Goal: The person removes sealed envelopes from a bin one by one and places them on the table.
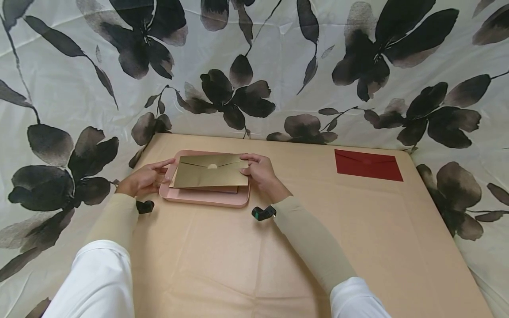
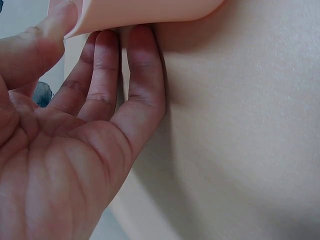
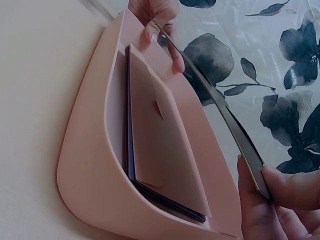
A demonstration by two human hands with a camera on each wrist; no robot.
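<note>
A gold envelope with a round seal on its flap is held tilted above a shallow pink tray. My right hand pinches its right end between thumb and fingers. At the tray's left end is my left hand, its fingers spread and loosely bent. Its fingertips reach right at the pink wall, with the thumb over the rim. Inside the tray lies a pale pink envelope on top of dark blue ones, mostly hidden from above by the gold one.
A red envelope lies flat near the far right corner of the table, which has a smooth tan cover. White cloth with dark flowers hangs behind the table and shows along its sides.
</note>
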